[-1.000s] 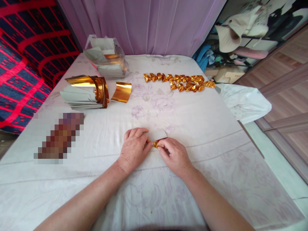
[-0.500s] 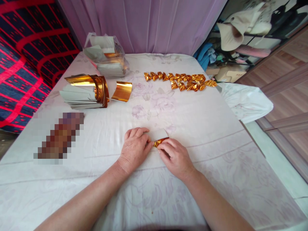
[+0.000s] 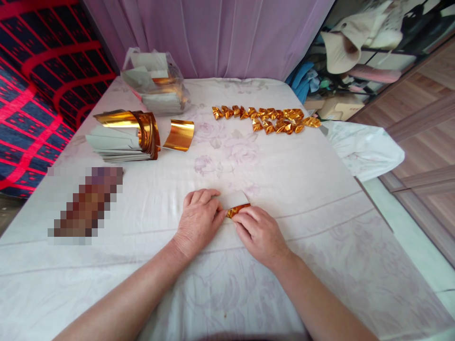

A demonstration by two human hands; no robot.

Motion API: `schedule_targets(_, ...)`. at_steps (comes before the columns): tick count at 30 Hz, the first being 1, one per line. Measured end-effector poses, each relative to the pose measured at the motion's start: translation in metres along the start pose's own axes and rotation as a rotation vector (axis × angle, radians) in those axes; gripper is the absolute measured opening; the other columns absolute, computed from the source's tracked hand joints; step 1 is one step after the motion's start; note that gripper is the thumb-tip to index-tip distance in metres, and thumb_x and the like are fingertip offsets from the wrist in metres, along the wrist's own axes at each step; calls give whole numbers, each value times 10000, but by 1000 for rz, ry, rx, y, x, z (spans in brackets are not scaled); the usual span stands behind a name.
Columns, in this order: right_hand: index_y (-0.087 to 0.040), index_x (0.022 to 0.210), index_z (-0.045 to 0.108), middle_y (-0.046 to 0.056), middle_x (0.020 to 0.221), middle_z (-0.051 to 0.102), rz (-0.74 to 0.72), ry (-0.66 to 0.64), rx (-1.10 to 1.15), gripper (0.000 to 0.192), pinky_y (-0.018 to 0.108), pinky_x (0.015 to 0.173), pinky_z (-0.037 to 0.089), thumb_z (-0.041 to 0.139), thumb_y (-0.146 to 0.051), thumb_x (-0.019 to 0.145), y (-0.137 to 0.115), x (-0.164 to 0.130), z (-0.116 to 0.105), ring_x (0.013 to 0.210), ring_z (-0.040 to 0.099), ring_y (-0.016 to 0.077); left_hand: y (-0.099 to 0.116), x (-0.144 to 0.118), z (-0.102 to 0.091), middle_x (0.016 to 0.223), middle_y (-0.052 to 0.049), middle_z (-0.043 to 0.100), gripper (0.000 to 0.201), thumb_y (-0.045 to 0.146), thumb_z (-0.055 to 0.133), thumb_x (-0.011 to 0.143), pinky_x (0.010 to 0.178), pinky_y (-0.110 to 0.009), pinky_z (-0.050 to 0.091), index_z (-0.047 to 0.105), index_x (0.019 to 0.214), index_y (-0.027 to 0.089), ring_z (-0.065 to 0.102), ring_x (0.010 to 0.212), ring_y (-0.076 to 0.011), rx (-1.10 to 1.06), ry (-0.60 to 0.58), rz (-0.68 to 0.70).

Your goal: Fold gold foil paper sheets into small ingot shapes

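Left hand [image 3: 197, 220]: lying knuckles-up on the worktop [image 3: 320, 246], fingers curled together, fingertips pinching the left end of a gold foil sheet [image 3: 237, 204].

Right hand [image 3: 261, 235]: lying just right of the left hand, fingers bent, thumb and forefinger pinching the same sheet's near edge, where the gold face is showing as a rolled or folded strip.

Gold foil sheet: sitting on the worktop between the two hands, near the middle of the near half; its pale backing is facing up beyond the fingertips, the gold side crumpling at the pinched edge.

Worktop: carrying a pale cloth with a faint floral print.

Folded gold pieces [image 3: 270, 118]: lying in a loose row at the far right of the worktop, well apart from the hands.

Single curved gold sheet [image 3: 179, 135]: resting at the far left-centre, just beside a stack of foil sheets [image 3: 122, 136], whose top sheets are curling gold side out.

Clear bag of sheets [image 3: 156, 83]: sitting beyond the stack, at the far edge near the purple curtain [image 3: 220, 33].

Blurred patch [image 3: 85, 201]: lying left of the hands; contents unreadable.
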State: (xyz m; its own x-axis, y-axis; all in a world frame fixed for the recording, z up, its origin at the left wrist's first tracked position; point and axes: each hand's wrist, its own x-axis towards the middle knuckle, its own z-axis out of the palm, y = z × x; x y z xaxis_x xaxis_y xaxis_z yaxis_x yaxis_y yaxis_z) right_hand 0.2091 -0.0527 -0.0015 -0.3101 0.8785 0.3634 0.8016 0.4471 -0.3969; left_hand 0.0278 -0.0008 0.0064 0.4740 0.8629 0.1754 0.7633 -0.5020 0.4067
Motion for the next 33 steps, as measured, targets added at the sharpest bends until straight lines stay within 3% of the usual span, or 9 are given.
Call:
schedule_targets(5,-175,1042,699,73,917,678,-7,-8,-85,228,344,774,511,512,-139,918,-1,-1,-2,843,621,201,0,0,1,1184,-53,640,130,285,644,881,958,-465,397,646,782,200,550,1092,-266,-1,6,4)
schedule_targets(33,-190,1091,700,64,918,670,12,-47,-144,268,336,735,483,533,-138,889,-3,-2,-2,820,596,196,0,0,1,1189,-68,640,137,279,606,899,953,-474,403,641,794,198,550,1084,-272,21,4,23)
